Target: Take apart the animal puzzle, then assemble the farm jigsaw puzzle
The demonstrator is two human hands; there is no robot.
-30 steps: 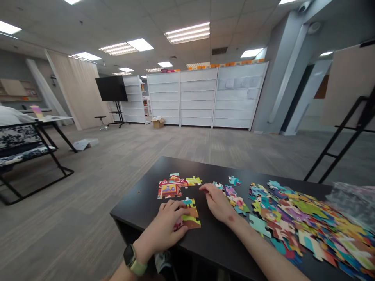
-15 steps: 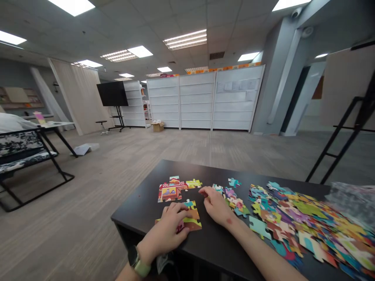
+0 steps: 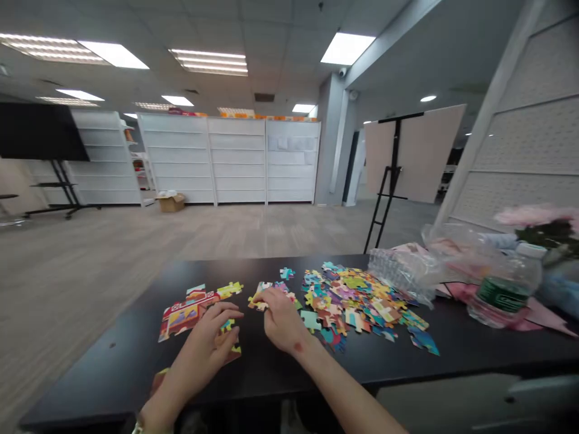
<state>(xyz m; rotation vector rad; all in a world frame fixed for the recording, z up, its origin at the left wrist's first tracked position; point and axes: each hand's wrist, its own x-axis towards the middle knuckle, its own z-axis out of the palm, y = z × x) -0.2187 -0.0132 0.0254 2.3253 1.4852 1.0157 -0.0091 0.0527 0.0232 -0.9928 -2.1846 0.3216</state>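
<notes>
My left hand lies over a joined green and brown puzzle section, its fingers curved and thumb apart, hiding much of it. Just beyond my left hand is a joined red barn section with a yellow-green strip at its right. My right hand has its fingertips pinched on a yellowish puzzle piece, partly covered by the fingers. A small group of purple and green pieces lies beside that hand, and a single teal piece sits behind it.
A large heap of loose puzzle pieces spreads to the right on the black table. Beyond it are a clear plastic package, a green-labelled bottle and pink flowers. An easel stands past the table.
The view has turned right, bringing the bottle and flowers into sight. A yellowish piece now shows at my right fingertips. My left hand has shifted up over its section.
</notes>
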